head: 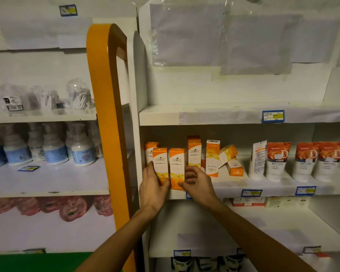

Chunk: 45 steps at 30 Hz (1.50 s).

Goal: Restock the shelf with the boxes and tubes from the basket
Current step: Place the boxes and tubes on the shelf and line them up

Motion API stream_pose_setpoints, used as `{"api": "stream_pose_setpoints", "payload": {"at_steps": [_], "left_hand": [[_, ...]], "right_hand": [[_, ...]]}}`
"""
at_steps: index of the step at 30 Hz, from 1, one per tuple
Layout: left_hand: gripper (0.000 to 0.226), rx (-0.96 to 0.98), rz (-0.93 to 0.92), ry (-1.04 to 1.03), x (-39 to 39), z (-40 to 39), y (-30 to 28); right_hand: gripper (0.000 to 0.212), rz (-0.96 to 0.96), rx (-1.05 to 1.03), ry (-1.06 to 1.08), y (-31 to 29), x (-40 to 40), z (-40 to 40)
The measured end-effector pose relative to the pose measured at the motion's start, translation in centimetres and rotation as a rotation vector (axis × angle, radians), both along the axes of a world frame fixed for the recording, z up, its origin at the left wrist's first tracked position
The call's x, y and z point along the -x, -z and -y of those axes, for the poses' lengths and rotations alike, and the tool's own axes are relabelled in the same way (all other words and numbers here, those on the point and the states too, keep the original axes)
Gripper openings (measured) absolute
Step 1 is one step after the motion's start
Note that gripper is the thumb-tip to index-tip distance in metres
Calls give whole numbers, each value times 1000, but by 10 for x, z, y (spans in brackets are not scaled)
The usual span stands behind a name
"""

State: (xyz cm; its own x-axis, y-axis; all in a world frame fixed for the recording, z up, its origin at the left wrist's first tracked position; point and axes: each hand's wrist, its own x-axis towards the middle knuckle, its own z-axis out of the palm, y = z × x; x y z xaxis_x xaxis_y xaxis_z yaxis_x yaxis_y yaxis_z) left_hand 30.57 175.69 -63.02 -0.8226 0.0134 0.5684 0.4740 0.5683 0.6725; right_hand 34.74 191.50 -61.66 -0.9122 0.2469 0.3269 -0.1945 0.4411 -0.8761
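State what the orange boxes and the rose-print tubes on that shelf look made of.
Orange boxes: likely printed cardboard with a slight sheen; flat faces, sharp folded edges.
Rose-print tubes: probably soft glossy plastic; rounded bodies, flat crimped top ends, standing on their caps.

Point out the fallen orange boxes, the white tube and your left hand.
fallen orange boxes (pixel 228 153), head view, face of the upper tilted box
white tube (pixel 257 160), head view, middle of its body
left hand (pixel 152 185), head view, back of hand

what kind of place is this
Probably a shop aisle, perhaps a drugstore: white shelves with blue price tags on their edges, rows of matching orange boxes and tubes, and bottles in the next bay.
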Motion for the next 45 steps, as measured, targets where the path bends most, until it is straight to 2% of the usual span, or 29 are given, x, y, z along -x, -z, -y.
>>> {"api": "stream_pose_setpoints", "payload": {"at_steps": [8,16,21,39,45], "left_hand": [[63,-37,-29,-25,-2,7,10],[73,-86,-50,19,-9,2,23],[91,11,-135,-14,-19,-5,30],[100,221,-118,45,-15,9,11],[105,247,-125,-4,-22,8,0]], "right_hand": [[51,-31,-120,59,4,13,18],[49,-65,-187,95,8,22,29],[49,-60,-203,126,10,26,29],[43,-28,-167,12,8,30,18],[41,3,-136,31,5,31,21]]}}
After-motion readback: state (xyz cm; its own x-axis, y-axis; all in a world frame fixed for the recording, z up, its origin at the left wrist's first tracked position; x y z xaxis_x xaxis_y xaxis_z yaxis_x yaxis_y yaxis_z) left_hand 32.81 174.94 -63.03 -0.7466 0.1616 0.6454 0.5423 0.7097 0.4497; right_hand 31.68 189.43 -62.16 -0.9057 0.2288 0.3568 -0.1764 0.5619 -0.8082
